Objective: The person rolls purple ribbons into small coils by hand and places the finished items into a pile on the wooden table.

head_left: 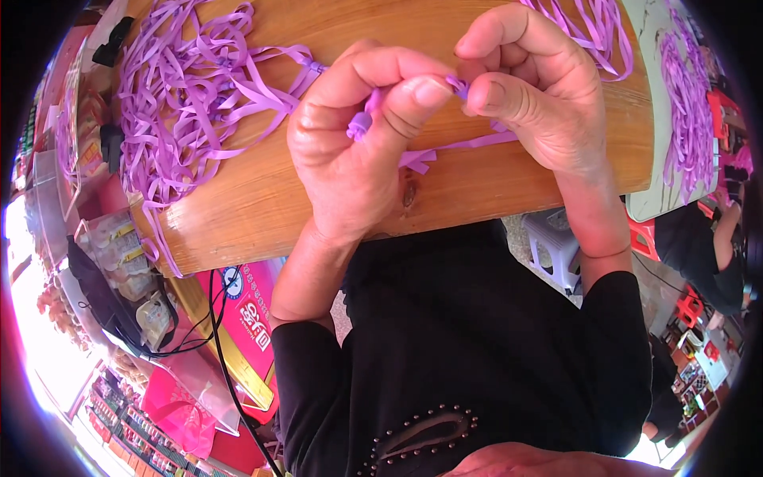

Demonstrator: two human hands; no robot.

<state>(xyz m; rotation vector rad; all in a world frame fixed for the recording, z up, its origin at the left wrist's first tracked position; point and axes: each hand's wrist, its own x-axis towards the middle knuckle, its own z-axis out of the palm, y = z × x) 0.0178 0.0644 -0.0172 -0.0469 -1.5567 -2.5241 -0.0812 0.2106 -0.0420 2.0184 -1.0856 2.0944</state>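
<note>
Above the wooden table, my left hand (346,143) pinches a purple lanyard between thumb and forefinger. A small looped purple fitting (459,87) on it shows at the fingertips. Another piece, a purple plastic clip (359,125), pokes out by the palm under the curled fingers. Close on the right, my right hand (548,91) is curled, its thumb at the fitting and its forefinger tip lifted off the thumb. Below the two hands a flat purple ribbon (469,143) crosses the table, partly hidden behind the right thumb and the left hand.
A tangled heap of purple lanyards (183,103) covers the left of the wooden table (477,187). More purple ribbons (600,36) lie at its far right. Another heap (685,103) is on a pale table (648,199) at the right. A black cable (218,334) hangs at lower left.
</note>
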